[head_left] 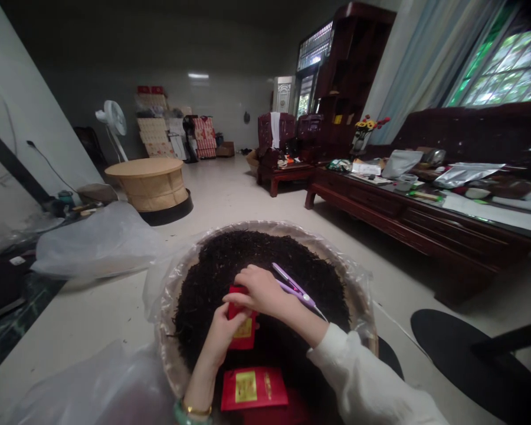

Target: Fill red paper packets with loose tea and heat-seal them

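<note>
A wide round basket (265,226) lined with clear plastic holds a heap of dark, twisted tea leaves (248,254). Over the heap, my left hand (221,337) grips a red packet with a gold label (243,324) from below, and my right hand (257,292) closes on its top edge. A purple heat sealer (297,293) with a white cord lies against my right hand; I cannot tell whether that hand holds it. A second red packet (253,388) lies flat near the basket's front edge.
Crumpled plastic sheeting (97,242) lies left of the basket. A dark wooden coffee table (407,203) covered with foil bags and papers stands to the right. Further back are a round wooden stool (146,183), a white fan (114,121) and stacked boxes (153,124).
</note>
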`<state>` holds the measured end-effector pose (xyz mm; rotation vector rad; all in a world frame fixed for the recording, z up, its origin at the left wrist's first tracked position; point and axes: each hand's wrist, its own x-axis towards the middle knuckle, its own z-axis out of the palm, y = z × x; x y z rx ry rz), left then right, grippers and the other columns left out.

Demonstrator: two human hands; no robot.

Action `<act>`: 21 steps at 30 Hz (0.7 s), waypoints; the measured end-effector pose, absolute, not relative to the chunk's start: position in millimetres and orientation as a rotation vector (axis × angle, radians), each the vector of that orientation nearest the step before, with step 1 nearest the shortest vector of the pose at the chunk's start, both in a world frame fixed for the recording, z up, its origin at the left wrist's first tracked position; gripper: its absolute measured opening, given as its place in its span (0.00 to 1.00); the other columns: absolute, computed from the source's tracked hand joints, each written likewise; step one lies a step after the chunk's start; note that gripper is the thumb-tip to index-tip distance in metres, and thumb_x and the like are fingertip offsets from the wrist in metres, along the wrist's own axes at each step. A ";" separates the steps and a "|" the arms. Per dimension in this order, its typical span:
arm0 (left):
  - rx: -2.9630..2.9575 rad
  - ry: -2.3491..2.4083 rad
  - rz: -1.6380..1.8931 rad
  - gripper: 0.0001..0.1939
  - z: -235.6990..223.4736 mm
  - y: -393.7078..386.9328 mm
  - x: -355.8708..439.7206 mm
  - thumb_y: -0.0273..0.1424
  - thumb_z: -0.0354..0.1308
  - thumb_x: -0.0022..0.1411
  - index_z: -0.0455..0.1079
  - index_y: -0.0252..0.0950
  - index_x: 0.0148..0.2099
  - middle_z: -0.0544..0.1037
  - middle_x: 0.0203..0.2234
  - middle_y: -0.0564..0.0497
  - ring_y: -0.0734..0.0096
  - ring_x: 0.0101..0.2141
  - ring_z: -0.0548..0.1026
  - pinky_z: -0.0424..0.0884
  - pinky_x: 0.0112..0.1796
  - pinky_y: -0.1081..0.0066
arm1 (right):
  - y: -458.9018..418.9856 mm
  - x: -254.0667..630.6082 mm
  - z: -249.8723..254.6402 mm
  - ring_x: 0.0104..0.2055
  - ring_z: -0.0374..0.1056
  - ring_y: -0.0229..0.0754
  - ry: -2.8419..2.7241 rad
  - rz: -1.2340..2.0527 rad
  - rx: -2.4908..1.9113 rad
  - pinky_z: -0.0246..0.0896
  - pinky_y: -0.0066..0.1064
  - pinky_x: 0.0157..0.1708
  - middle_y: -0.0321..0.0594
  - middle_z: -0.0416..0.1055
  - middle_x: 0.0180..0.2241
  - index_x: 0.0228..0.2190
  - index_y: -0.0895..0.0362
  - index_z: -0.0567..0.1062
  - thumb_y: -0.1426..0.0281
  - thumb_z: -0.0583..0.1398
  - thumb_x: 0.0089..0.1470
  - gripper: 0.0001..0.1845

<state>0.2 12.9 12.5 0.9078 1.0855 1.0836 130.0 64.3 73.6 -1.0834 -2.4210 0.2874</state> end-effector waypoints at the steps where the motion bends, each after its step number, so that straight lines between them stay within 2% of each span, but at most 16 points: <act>1: 0.895 1.091 1.080 0.28 13.0 12.1 1.0 0.44 0.71 0.38 0.71 0.29 0.37 0.81 0.26 0.45 0.57 0.25 0.80 0.76 0.30 0.63 | 65.0 127.8 70.8 0.31 0.63 0.38 -2.439 0.241 -1.092 0.51 0.27 0.29 0.40 0.71 0.27 0.25 0.59 0.76 0.54 0.61 0.52 0.20; 4: 0.851 1.060 1.066 0.28 13.6 9.3 1.2 0.40 0.72 0.37 0.71 0.29 0.38 0.82 0.28 0.44 0.58 0.27 0.80 0.76 0.32 0.63 | 70.8 123.8 61.8 0.26 0.61 0.34 -2.445 0.226 -1.046 0.45 0.25 0.24 0.36 0.68 0.23 0.20 0.59 0.74 0.56 0.61 0.54 0.20; 8: 0.775 0.997 1.077 0.28 12.4 8.6 1.7 0.37 0.73 0.34 0.71 0.30 0.38 0.82 0.29 0.44 0.57 0.27 0.80 0.76 0.34 0.60 | 77.7 124.6 57.3 0.24 0.61 0.33 -2.463 0.262 -0.919 0.45 0.25 0.24 0.35 0.67 0.21 0.17 0.58 0.72 0.55 0.60 0.54 0.23; 12: 0.797 1.062 1.132 0.25 8.8 12.2 6.0 0.39 0.72 0.36 0.72 0.30 0.36 0.81 0.25 0.46 0.57 0.26 0.80 0.76 0.33 0.61 | 75.0 123.6 63.5 0.27 0.67 0.37 -2.516 0.205 -1.000 0.47 0.26 0.25 0.39 0.73 0.24 0.22 0.58 0.75 0.53 0.58 0.54 0.22; 16: 0.890 1.151 1.127 0.21 6.5 14.0 9.7 0.36 0.71 0.38 0.72 0.29 0.33 0.81 0.22 0.46 0.55 0.28 0.80 0.75 0.34 0.63 | 69.7 116.4 65.9 0.30 0.71 0.43 -2.560 0.086 -1.184 0.48 0.28 0.25 0.46 0.76 0.26 0.25 0.59 0.77 0.50 0.55 0.55 0.26; 21: 0.841 1.082 1.110 0.23 8.5 12.1 15.2 0.34 0.71 0.39 0.70 0.31 0.37 0.81 0.26 0.47 0.57 0.27 0.80 0.76 0.35 0.62 | 71.9 109.1 59.3 0.29 0.72 0.43 -2.619 0.048 -1.200 0.48 0.27 0.24 0.47 0.77 0.26 0.24 0.59 0.78 0.47 0.53 0.54 0.29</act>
